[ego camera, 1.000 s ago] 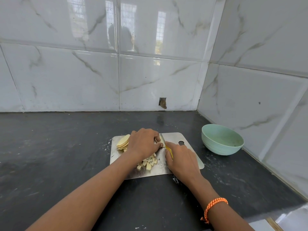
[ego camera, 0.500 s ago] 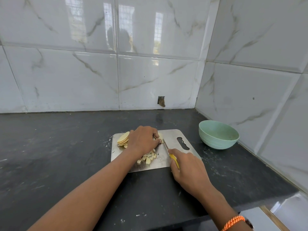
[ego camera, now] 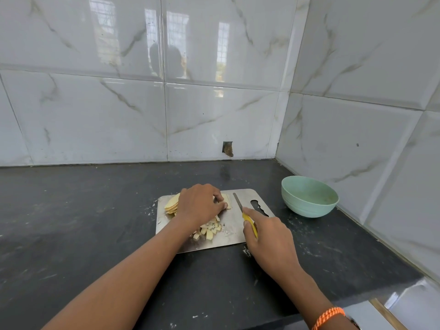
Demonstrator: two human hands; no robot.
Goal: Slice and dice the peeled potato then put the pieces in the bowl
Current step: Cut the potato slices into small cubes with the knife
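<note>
A steel cutting board (ego camera: 238, 236) lies on the black counter. My left hand (ego camera: 200, 203) curls over potato strips (ego camera: 228, 201) at the board's far middle and pins them down. A stack of round potato slices (ego camera: 172, 203) lies left of that hand. Diced potato pieces (ego camera: 209, 229) are heaped near the board's front. My right hand (ego camera: 269, 239) grips a yellow-handled knife (ego camera: 239, 206), forefinger along its spine. The blade lies just right of the strips, pointing away from me. The mint-green bowl (ego camera: 309, 206) stands empty to the right of the board.
Tiled walls close the counter (ego camera: 83, 222) at the back and on the right, right behind the bowl. A small hole (ego camera: 227, 148) shows in the back wall. The counter's front edge runs at the lower right. An orange bracelet (ego camera: 328, 315) circles my right wrist.
My right hand has drawn the knife back and to the right, off the potato strips. My left hand stays on the strips.
</note>
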